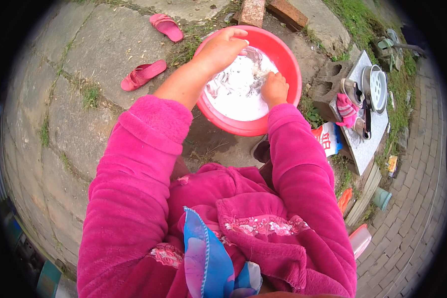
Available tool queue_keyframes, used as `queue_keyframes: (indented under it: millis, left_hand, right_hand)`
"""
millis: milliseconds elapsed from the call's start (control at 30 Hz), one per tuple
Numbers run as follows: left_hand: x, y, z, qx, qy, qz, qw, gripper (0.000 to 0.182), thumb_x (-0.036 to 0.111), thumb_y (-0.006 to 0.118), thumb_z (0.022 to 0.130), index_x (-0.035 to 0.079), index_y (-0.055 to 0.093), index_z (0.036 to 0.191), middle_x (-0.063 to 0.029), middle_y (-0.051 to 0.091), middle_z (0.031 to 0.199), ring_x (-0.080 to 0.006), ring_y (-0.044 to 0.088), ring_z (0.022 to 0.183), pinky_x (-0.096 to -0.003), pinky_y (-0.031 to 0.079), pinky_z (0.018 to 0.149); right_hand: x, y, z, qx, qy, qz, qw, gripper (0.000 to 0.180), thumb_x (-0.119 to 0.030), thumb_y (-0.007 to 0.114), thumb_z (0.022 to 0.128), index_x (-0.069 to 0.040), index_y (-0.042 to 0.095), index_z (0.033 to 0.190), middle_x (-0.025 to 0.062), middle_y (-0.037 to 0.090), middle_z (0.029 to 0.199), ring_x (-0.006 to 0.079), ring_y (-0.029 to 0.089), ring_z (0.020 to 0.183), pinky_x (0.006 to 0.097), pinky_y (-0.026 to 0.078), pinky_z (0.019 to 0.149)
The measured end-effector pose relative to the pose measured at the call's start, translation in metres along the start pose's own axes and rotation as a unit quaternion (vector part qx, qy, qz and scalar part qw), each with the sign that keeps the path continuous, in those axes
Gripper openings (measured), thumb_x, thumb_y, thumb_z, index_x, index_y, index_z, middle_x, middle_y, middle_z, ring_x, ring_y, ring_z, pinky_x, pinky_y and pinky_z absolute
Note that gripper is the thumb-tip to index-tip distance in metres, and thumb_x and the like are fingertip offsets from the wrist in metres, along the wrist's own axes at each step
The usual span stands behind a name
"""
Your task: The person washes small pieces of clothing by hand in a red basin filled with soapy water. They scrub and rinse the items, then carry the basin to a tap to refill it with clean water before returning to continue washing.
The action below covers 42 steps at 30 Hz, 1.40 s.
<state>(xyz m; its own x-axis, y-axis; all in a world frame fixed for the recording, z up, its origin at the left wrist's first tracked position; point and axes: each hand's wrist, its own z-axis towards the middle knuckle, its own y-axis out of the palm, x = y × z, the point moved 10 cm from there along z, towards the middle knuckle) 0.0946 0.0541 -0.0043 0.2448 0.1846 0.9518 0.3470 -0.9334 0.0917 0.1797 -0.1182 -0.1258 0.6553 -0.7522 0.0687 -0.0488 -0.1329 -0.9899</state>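
Note:
A red plastic basin (296,74) on the ground in front of me holds white sudsy water (242,108). Wet cloth (259,61), whitish and grey, lies in the suds. My left hand (221,50) is raised over the basin's far left part, fingers apart and nothing seen in it. At the right side of the suds my right hand (275,88) is curled on the edge of the cloth; its fingertips are partly hidden. Both pink fleece sleeves are turned back at the forearms.
Pink slippers (144,75) lie left of the basin, bricks (252,13) beyond it. To the right, a stone slab (372,136) on a hollow block (329,80) carries shoes (352,91), a striped pink sock (346,110) and a round metal pan (378,89). A printed plastic bag (327,138) leans below.

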Motion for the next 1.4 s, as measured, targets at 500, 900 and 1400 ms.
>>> queue_keyframes:
  millis: [500, 900, 1400]
  left_hand:
    - [-0.023, 0.01, 0.0, -0.013, -0.042, 0.012, 0.999, 0.042, 0.028, 0.051, 0.095, 0.007, 0.051, 0.131, -0.0089, 0.059, 0.125, -0.0198, 0.057, 0.114, -0.035, 0.041, 0.1]
    - [0.001, -0.01, -0.007, 0.019, -0.019, -0.085, 0.996, 0.04, 0.025, 0.055, 0.095, 0.007, 0.051, 0.13, -0.0106, 0.059, 0.124, -0.0194, 0.057, 0.111, -0.0338, 0.042, 0.1]
    - [0.0, -0.027, -0.003, 0.058, 0.02, -0.109, 0.992, 0.036, 0.019, 0.06, 0.089, 0.003, 0.058, 0.12, -0.0079, 0.064, 0.106, -0.0154, 0.06, 0.094, -0.0307, 0.047, 0.086]
  right_hand:
    - [0.064, -0.002, 0.021, -0.031, 0.144, 0.281, 0.949, 0.028, -0.014, 0.066, 0.082, -0.004, 0.063, 0.108, 0.0183, 0.067, 0.099, 0.0336, 0.066, 0.096, 0.0385, 0.05, 0.085]
    - [-0.031, 0.034, 0.005, -0.077, 0.085, 0.3, 0.947, 0.045, -0.012, 0.064, 0.081, -0.003, 0.055, 0.124, 0.0264, 0.053, 0.126, 0.0401, 0.055, 0.114, 0.0439, 0.046, 0.096]
    - [-0.037, 0.016, 0.014, -0.003, 0.059, 0.247, 0.967, 0.047, -0.022, 0.067, 0.08, -0.009, 0.057, 0.124, 0.0235, 0.054, 0.126, 0.0338, 0.054, 0.116, 0.0448, 0.046, 0.093]
